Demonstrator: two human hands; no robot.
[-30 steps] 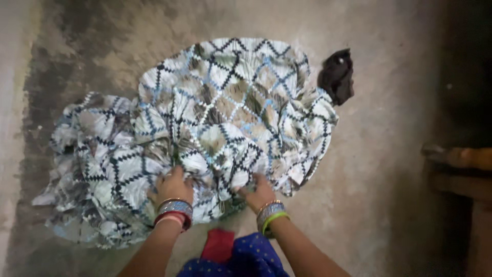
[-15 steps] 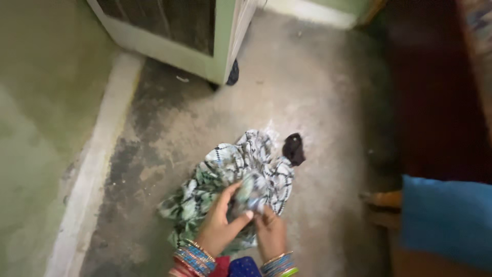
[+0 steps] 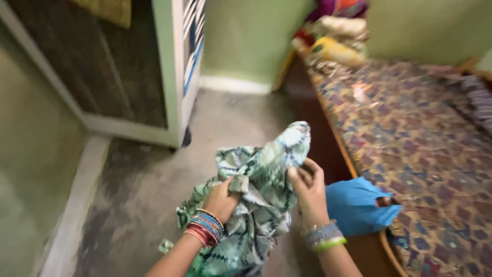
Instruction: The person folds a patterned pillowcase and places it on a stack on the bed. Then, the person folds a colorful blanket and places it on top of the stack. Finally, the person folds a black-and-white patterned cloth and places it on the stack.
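Head view: the scene looked down past two raised forearms, both wearing bangles.
Wall: a green wall (image 3: 31, 169) ran along the far left, with a pale skirting below it.
Cabinet: a white-framed cabinet (image 3: 171, 77) stood on the grey floor (image 3: 138, 190).
Left hand: the left hand (image 3: 221, 199) was clenched on the patterned cloth (image 3: 261, 179), gripping a bunched fold.
Cloth: it was lifted above the floor between both hands, its lower part hanging down.
Right hand: the right hand (image 3: 308, 189) pinched the cloth's upper edge.
Blue item: a blue fabric piece (image 3: 356, 205) lay just beside the right wrist.
Bed: a bed (image 3: 420, 154) with a patterned cover filled the right.
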